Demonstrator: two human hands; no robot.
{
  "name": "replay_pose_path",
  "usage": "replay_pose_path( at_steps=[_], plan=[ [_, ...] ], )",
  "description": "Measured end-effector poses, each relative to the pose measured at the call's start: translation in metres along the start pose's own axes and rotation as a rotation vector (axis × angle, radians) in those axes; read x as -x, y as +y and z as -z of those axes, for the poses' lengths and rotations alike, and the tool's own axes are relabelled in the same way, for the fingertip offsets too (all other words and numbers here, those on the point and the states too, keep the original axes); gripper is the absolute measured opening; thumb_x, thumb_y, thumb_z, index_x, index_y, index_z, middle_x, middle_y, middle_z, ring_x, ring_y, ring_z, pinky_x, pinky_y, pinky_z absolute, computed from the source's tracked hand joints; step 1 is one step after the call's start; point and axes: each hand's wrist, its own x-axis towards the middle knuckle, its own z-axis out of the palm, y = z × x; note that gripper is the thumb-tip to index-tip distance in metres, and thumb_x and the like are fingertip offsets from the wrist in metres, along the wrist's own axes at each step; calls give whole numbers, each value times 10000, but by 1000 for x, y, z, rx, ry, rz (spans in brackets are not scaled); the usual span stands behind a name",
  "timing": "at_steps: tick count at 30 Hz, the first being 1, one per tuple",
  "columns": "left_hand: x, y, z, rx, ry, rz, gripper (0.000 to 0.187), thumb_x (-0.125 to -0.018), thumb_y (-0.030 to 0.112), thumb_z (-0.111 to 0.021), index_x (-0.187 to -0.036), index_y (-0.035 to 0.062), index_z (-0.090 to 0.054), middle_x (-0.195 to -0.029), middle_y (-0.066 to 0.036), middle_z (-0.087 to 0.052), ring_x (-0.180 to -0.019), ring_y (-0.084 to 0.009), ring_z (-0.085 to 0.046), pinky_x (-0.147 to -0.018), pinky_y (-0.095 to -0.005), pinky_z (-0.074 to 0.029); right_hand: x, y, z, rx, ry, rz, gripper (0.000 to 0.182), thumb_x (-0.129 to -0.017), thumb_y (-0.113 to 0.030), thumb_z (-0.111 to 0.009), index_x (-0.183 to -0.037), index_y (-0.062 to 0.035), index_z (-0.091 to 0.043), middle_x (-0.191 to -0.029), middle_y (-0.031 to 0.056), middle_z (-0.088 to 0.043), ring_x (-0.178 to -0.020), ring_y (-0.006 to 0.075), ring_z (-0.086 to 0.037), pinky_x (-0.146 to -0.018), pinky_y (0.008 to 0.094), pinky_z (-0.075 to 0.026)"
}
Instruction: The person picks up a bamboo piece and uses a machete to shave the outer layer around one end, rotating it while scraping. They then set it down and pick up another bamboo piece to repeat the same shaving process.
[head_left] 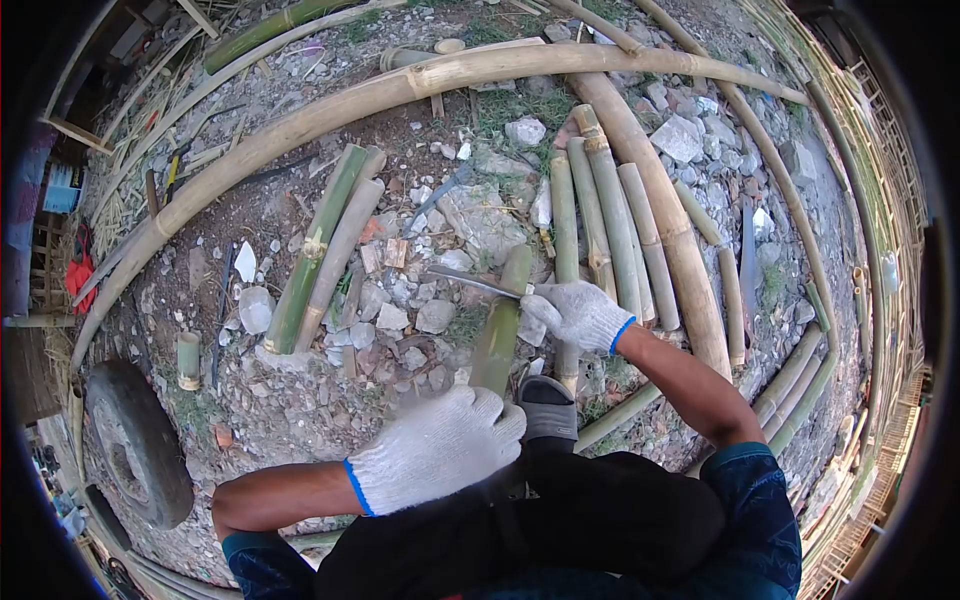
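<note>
Both my hands wear white knit gloves with blue cuffs. My right hand [580, 315] is closed on a knife [475, 282], whose narrow blade points left and lies across a green bamboo piece [497, 345]. This piece slants from the stony ground toward my body. At its near end my left hand [440, 445] has its fingers curled round it, hiding that end. A grey sandal [549, 408] shows on my foot just right of the bamboo. Beside my right hand, a cut bamboo length [565, 215] stretches away from me.
Several cut bamboo pieces [600, 215] lie at right, and a few more [325, 245] at left. A long bamboo pole [420, 80] spans the far side. At left are a wheel [135, 445] and a short bamboo stub [189, 360]. Rubble [435, 316] covers the ground.
</note>
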Motion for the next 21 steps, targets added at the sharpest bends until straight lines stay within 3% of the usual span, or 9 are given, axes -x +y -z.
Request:
replay_pose_path(
  at_steps=[3,7,8,9,14,18,21],
  plan=[
    [-5,4,-1,-19,5,-31,166,-875,206,-648,-1031,149,-649,-1101,-50,-608,-896,-206,-621,-696,-359,-469,-3,11,0,16,-6,-62,594,-1102,-567,-424,-1096,-52,-718,-861,283,-707,-879,485,-694,-815,581,-534],
    [-10,6,-4,-44,-33,-110,140,-879,200,-650,-1003,135,-652,-1021,-54,-609,-907,-212,-633,-721,-355,-477,18,-35,15,102,-193,96,622,-1094,-594,-428,-1060,-40,-711,-851,280,-707,-871,486,-696,-804,580,-537],
    [-11,12,-12,-96,-33,-134,131,-880,193,-650,-997,134,-652,-1004,-52,-611,-909,-213,-637,-729,-353,-479,13,-27,11,120,-177,28,538,-1113,-516,-433,-1020,-57,-697,-860,282,-692,-861,484,-688,-805,585,-527],
    [-11,15,-19,-155,-35,-157,122,-882,187,-649,-991,133,-652,-986,-51,-613,-912,-215,-640,-737,-352,-481,1,-1,3,109,-136,27,550,-1105,-541,-436,-1041,-70,-711,-837,267,-694,-839,477,-691,-786,575,-536],
    [-12,16,-25,-30,18,-150,92,-883,181,-655,-963,137,-646,-961,-40,-621,-917,-222,-644,-758,-356,-482,23,-32,15,200,-217,78,554,-1108,-540,-422,-1043,-88,-736,-897,231,-728,-896,464,-698,-828,540,-548],
    [-14,20,-31,-35,15,-143,79,-878,180,-664,-944,141,-643,-965,-41,-618,-927,-224,-645,-775,-362,-489,2,-6,8,8,-141,29,511,-1105,-518,-442,-1077,-98,-731,-909,226,-726,-882,452,-704,-820,549,-546],
    [-14,18,-25,13,2,-131,72,-873,177,-670,-931,141,-645,-962,-44,-616,-928,-223,-646,-779,-362,-493,17,-12,1,126,-117,29,520,-1102,-527,-444,-1078,-94,-731,-889,235,-721,-868,459,-704,-807,560,-542]
  ],
)
